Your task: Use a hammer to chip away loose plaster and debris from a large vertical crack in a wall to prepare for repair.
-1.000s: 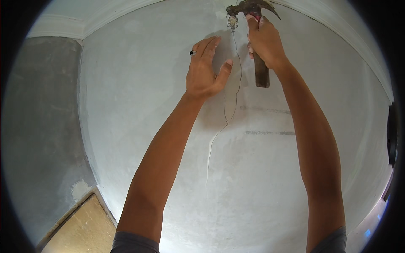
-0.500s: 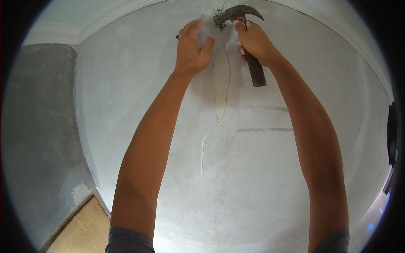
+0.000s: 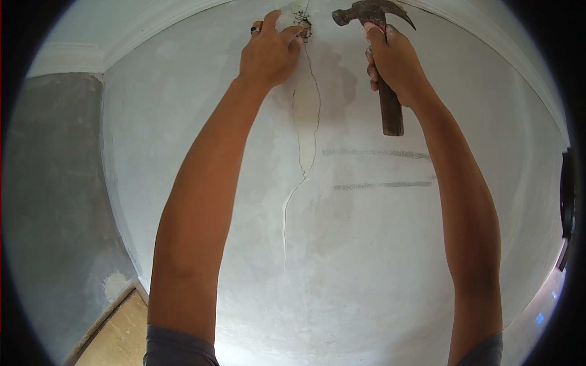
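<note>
My right hand (image 3: pixel 394 58) is wrapped round the wooden handle of a claw hammer (image 3: pixel 390 107). The hammer is held away from the wall, with its head at the top and its striking face toward the left. My left hand (image 3: pixel 268 55) is up at a rough, broken hole (image 3: pixel 303 25) in the plaster, fingers spread, index fingertip at the hole's edge. A dark ring (image 3: pixel 254 30) sits on one finger. From the hole a long crack (image 3: pixel 317 97) runs down the grey wall (image 3: pixel 378 244), splitting into two lines that rejoin lower down.
White moulding (image 3: pixel 165 27) borders the wall along the ceiling. Two dark rough streaks (image 3: pixel 381 185) mark the wall right of the crack. A darker grey wall (image 3: pixel 55 183) stands at left, above a tan wooden panel (image 3: pixel 116 335). A black object (image 3: pixel 567 195) is at the right edge.
The hammer has moved right, away from the hole, in my right hand. My left hand has shifted so that its index finger reaches the hole. The view has shifted slightly.
</note>
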`<state>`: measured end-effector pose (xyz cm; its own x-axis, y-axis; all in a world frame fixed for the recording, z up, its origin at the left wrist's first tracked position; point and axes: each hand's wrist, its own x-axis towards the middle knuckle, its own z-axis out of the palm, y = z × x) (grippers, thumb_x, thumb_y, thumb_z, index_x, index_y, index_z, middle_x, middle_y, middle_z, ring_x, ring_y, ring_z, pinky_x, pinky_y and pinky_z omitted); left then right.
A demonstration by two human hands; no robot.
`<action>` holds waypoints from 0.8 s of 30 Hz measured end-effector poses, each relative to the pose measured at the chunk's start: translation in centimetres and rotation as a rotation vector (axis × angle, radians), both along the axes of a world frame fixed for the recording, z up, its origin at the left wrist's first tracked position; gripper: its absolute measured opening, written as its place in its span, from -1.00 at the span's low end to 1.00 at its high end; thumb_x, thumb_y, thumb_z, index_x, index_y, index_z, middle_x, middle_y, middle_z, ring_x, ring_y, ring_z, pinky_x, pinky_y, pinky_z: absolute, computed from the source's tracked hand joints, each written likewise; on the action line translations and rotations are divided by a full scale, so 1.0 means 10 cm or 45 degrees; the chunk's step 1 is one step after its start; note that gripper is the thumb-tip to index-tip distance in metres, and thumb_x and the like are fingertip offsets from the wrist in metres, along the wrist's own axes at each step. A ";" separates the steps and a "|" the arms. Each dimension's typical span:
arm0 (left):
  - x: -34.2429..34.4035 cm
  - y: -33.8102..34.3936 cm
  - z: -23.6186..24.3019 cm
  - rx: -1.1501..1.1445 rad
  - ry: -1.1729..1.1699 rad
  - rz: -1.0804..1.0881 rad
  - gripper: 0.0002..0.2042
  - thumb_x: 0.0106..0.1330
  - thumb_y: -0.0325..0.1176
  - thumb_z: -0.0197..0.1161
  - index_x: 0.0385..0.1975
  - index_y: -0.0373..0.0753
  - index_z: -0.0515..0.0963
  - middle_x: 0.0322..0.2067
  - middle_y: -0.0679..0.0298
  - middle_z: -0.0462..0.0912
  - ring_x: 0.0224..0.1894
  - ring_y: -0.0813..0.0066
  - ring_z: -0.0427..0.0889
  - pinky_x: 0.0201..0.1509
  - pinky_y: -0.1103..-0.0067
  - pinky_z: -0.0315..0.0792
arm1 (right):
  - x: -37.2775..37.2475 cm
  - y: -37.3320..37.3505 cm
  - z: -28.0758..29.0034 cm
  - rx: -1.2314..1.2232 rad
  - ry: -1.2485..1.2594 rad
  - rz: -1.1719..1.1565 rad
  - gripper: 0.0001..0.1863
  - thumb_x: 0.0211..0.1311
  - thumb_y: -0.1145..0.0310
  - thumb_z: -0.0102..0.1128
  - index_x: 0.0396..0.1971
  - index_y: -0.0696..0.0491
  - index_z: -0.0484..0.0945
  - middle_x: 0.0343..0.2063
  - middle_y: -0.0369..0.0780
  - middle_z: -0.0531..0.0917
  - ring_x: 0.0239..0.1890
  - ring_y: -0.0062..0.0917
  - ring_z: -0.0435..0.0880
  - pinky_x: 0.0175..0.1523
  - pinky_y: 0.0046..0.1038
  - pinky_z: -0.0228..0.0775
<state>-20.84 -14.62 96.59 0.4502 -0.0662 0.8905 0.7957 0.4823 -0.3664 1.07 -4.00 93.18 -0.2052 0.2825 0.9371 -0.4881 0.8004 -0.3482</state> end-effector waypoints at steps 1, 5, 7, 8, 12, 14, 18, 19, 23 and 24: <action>0.00 -0.04 0.04 -0.028 0.036 0.042 -0.66 0.39 -0.21 0.28 0.15 0.11 0.66 0.36 0.12 0.34 0.19 0.00 0.56 0.12 0.16 0.59 | 0.04 0.00 -0.04 -0.003 0.006 -0.004 -0.66 0.54 0.08 0.01 -0.23 0.09 0.38 -0.56 -0.32 0.44 -0.66 -0.63 0.44 -0.56 -0.43 0.43; -0.01 -0.17 0.20 -0.182 -0.033 -0.067 -0.68 0.40 -0.20 0.29 0.13 0.12 0.67 0.35 0.18 0.36 0.15 0.12 0.61 0.12 0.20 0.59 | 0.14 -0.03 -0.21 0.035 -0.051 -0.098 -0.66 0.55 0.09 0.00 -0.23 0.11 0.40 -0.56 -0.32 0.44 -0.66 -0.65 0.43 -0.58 -0.45 0.42; 0.00 -0.17 0.21 -0.189 -0.049 -0.060 -0.66 0.39 -0.20 0.30 0.16 0.13 0.66 0.33 0.20 0.37 0.17 0.18 0.58 0.12 0.24 0.59 | 0.18 -0.03 -0.25 0.037 -0.050 -0.122 -0.65 0.55 0.09 0.00 -0.22 0.11 0.40 -0.57 -0.32 0.43 -0.67 -0.66 0.43 -0.58 -0.46 0.41; 0.00 -0.16 0.20 -0.190 -0.045 -0.059 -0.66 0.39 -0.20 0.30 0.16 0.13 0.66 0.33 0.20 0.37 0.17 0.18 0.58 0.12 0.24 0.59 | 0.19 -0.02 -0.26 0.021 -0.049 -0.176 -0.65 0.56 0.09 -0.01 -0.23 0.11 0.40 -0.57 -0.33 0.43 -0.68 -0.66 0.42 -0.58 -0.45 0.41; 0.00 -0.17 0.11 -0.153 0.048 -0.008 -0.70 0.38 -0.20 0.33 0.09 0.14 0.71 0.31 0.25 0.38 0.17 0.24 0.54 0.14 0.27 0.58 | 0.27 0.02 -0.29 0.017 -0.040 -0.257 -0.60 0.56 0.11 -0.04 -0.20 0.22 0.42 -0.57 -0.21 0.53 -0.67 -0.54 0.51 -0.57 -0.39 0.51; -0.02 -0.14 0.10 -0.184 0.057 0.016 -0.72 0.37 -0.20 0.34 0.06 0.14 0.74 0.30 0.25 0.39 0.18 0.26 0.51 0.14 0.28 0.58 | 0.30 0.03 -0.34 -0.001 -0.058 -0.201 -0.60 0.56 0.11 -0.04 -0.21 0.22 0.42 -0.57 -0.21 0.52 -0.67 -0.54 0.52 -0.57 -0.39 0.50; -0.07 -0.02 0.10 -0.126 0.026 -0.126 -0.74 0.34 -0.24 0.36 0.00 0.14 0.76 0.30 0.26 0.36 0.17 0.26 0.48 0.16 0.28 0.55 | 0.28 0.01 -0.58 -0.075 -0.080 -0.150 -0.62 0.56 0.13 -0.04 -0.25 0.21 0.40 -0.59 -0.22 0.51 -0.68 -0.54 0.51 -0.58 -0.39 0.49; -0.08 0.01 0.11 -0.131 0.018 -0.157 -0.73 0.34 -0.26 0.36 0.01 0.14 0.76 0.30 0.25 0.35 0.18 0.24 0.47 0.19 0.28 0.52 | 0.27 0.00 -0.66 -0.090 -0.098 -0.128 -0.62 0.56 0.13 -0.04 -0.25 0.21 0.40 -0.59 -0.22 0.51 -0.68 -0.54 0.51 -0.58 -0.39 0.49; -0.09 0.07 0.19 -0.159 -0.091 -0.222 -0.73 0.33 -0.32 0.36 0.00 0.14 0.77 0.31 0.23 0.32 0.18 0.18 0.45 0.24 0.26 0.47 | 0.25 -0.05 -0.90 -0.183 -0.149 -0.024 -0.70 0.58 0.14 -0.03 -0.22 0.10 0.38 -0.58 -0.34 0.41 -0.70 -0.68 0.39 -0.62 -0.48 0.36; -0.08 0.09 0.20 -0.099 -0.067 -0.172 -0.73 0.33 -0.34 0.35 -0.02 0.14 0.77 0.30 0.21 0.32 0.20 0.17 0.43 0.27 0.26 0.45 | 0.27 -0.06 -0.94 -0.209 -0.167 -0.001 -0.70 0.58 0.14 -0.04 -0.22 0.10 0.38 -0.58 -0.34 0.41 -0.71 -0.68 0.38 -0.62 -0.48 0.35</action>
